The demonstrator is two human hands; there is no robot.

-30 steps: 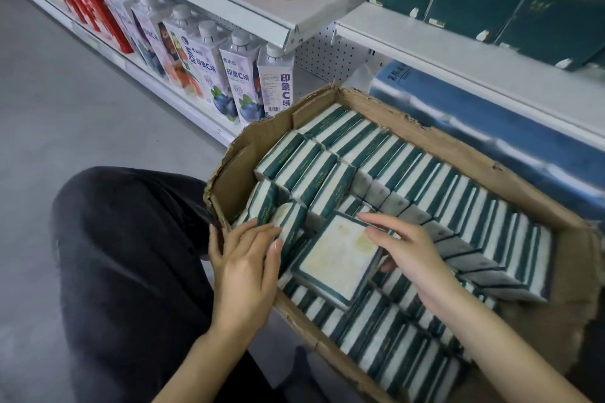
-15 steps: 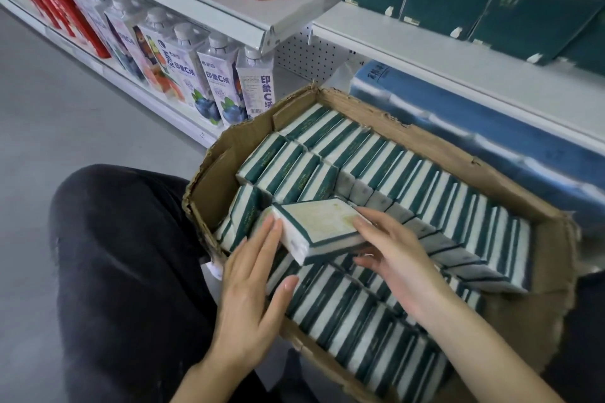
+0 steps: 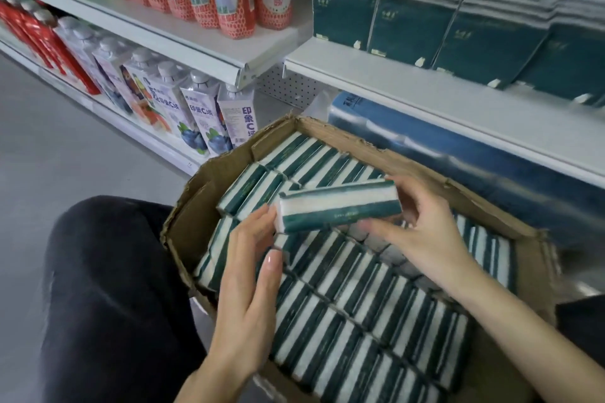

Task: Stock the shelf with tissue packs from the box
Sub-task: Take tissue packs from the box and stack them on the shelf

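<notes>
Right grip (image 3: 422, 235) curled round the right end of a green-and-white tissue pack (image 3: 340, 207), thumb beneath, fingers over the top. Left grip (image 3: 252, 281) with fingers straight, tips touching the pack's left end. Pack held level on its long edge, just above the open cardboard box (image 3: 199, 203). Below, rows of matching packs (image 3: 360, 311) standing on edge inside. Behind the box, a white shelf (image 3: 425, 91) carrying dark green stacked packs (image 3: 458, 29). Further left, juice cartons (image 3: 203, 114).
</notes>
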